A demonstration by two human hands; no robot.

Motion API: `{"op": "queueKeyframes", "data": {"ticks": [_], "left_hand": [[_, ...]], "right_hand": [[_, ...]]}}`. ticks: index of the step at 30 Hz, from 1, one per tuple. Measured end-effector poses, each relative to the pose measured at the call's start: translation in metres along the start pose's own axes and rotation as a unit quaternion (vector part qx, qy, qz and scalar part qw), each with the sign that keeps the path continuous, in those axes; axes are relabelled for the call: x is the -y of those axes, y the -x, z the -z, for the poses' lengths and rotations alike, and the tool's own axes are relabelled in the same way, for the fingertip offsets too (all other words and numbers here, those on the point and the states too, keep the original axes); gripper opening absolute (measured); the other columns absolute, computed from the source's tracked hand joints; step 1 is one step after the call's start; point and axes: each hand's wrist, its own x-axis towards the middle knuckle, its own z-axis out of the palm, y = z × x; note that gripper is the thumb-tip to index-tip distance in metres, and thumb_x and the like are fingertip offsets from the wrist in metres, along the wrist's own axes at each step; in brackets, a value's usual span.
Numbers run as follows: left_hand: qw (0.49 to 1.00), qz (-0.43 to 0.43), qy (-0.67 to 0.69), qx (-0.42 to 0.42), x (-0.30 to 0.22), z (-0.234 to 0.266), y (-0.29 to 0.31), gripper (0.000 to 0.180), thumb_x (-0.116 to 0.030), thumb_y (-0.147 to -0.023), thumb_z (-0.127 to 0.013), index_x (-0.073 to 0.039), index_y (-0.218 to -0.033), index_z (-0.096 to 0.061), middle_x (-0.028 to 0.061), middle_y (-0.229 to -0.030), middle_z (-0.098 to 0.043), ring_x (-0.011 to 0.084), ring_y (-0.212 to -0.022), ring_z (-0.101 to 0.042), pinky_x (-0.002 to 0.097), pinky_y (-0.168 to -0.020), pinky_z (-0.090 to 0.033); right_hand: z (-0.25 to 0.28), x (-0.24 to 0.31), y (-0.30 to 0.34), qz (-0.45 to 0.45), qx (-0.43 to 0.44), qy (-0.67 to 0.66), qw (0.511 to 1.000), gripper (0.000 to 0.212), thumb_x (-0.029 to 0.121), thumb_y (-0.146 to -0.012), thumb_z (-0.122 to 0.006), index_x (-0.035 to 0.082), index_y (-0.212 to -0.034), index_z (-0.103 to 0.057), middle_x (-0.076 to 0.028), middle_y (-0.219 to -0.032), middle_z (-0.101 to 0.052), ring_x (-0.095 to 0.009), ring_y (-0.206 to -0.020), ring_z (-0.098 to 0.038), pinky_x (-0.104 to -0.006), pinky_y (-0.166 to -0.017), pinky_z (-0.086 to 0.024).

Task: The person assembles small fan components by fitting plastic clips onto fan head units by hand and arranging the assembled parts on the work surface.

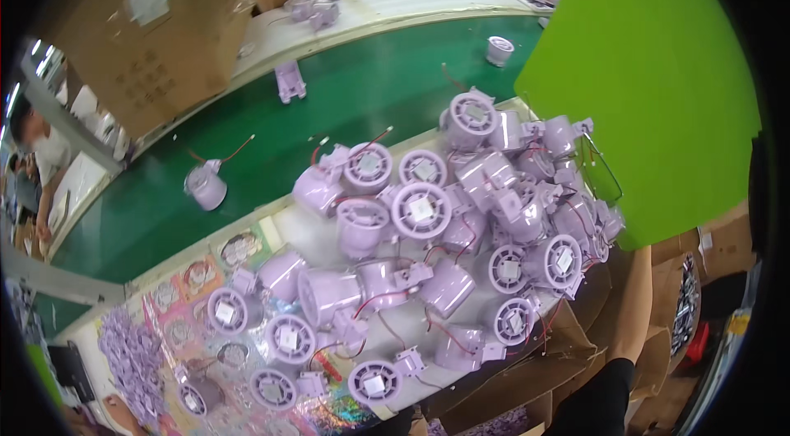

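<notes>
Pale surface [296,229] crowded with lilac housings [421,211] beside a green belt [395,62]

Cardboard boxes [568,336] gape below the surface's near edge. Your right forearm [635,304] rises past its right end to the lower edge of a green panel [650,90], where your right hand is hidden; you cannot tell from this view whether that grip is open or closed on anything. Your left hand can't be made out for certain either.

Most housings sit from the middle of the surface to its right end, heaped deepest toward the far right corner; others lie over the patterned sheets [196,281] toward the left end. One housing lies loose on the belt.

Watch the heap: a knock from the panel or your forearm could send round housings over the right end or the near edge, into the cardboard. Red wires [383,299] trail among them, so lifting one could snag and drag its neighbours, or strain a lead. Along the far edge, a nudge could tip a housing onto the belt.
</notes>
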Motion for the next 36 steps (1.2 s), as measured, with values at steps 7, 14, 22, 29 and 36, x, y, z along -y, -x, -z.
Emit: {"op": "queueKeyframes", "data": {"ticks": [7, 14, 22, 29, 36], "left_hand": [[0.999, 0.034, 0.007, -0.026, 0.008, -0.007, 0.006, 0.027, -0.028, -0.093, -0.051, -0.008, -0.107, -0.062, 0.0231, -0.094, -0.067, 0.0438, -0.088, -0.065, 0.0485, -0.076, -0.049], [0.991, 0.124, -0.031, 0.031, -0.063, 0.004, 0.016, 0.036, -0.034, -0.090, -0.047, -0.011, -0.110, -0.067, 0.0235, -0.099, -0.070, 0.0455, -0.092, -0.066, 0.0553, -0.082, -0.050], [0.980, 0.177, 0.094, 0.011, -0.098, 0.043, 0.026, 0.029, -0.036, -0.083, -0.057, -0.011, -0.092, -0.068, 0.0173, -0.090, -0.071, 0.0396, -0.087, -0.066, 0.0478, -0.078, -0.049], [0.774, 0.280, 0.562, -0.078, -0.059, 0.026, 0.021, 0.012, -0.012, -0.086, -0.070, 0.000, -0.086, -0.067, -0.0028, -0.065, -0.052, 0.0069, -0.057, -0.046, 0.0243, -0.051, -0.034], [0.358, 0.440, 0.823, -0.021, -0.041, 0.061, 0.014, 0.012, -0.012, -0.088, -0.065, -0.006, -0.094, -0.057, 0.0014, -0.068, -0.050, 0.0140, -0.061, -0.046, 0.0275, -0.057, -0.039]], "right_hand": [[-0.015, 0.030, 0.021, -0.003, 0.046, 0.016, 0.999, 0.022, 0.016, -0.093, -0.064, 0.001, -0.109, -0.067, 0.002, -0.082, -0.060, -0.006, -0.068, -0.053, -0.0214, -0.060, -0.042], [0.099, 0.028, 0.031, -0.034, 0.014, 0.139, 0.990, 0.026, 0.020, -0.094, -0.060, 0.002, -0.111, -0.067, -0.002, -0.093, -0.068, -0.011, -0.074, -0.060, -0.0220, -0.066, -0.048], [-0.042, 0.072, 0.219, 0.259, 0.070, 0.238, 0.934, 0.025, 0.021, -0.096, -0.065, -0.004, -0.100, -0.066, -0.005, -0.092, -0.065, -0.012, -0.082, -0.056, -0.0262, -0.077, -0.046], [-0.186, 0.164, 0.514, 0.430, 0.326, 0.147, 0.829, 0.002, -0.002, -0.086, -0.063, -0.002, -0.085, -0.061, -0.009, -0.076, -0.061, -0.017, -0.068, -0.056, -0.0297, -0.063, -0.045], [-0.235, 0.157, 0.665, 0.375, 0.573, 0.079, 0.724, 0.010, 0.000, -0.077, -0.072, 0.004, -0.084, -0.066, -0.008, -0.065, -0.057, -0.023, -0.052, -0.053, -0.0331, -0.048, -0.038]]}}
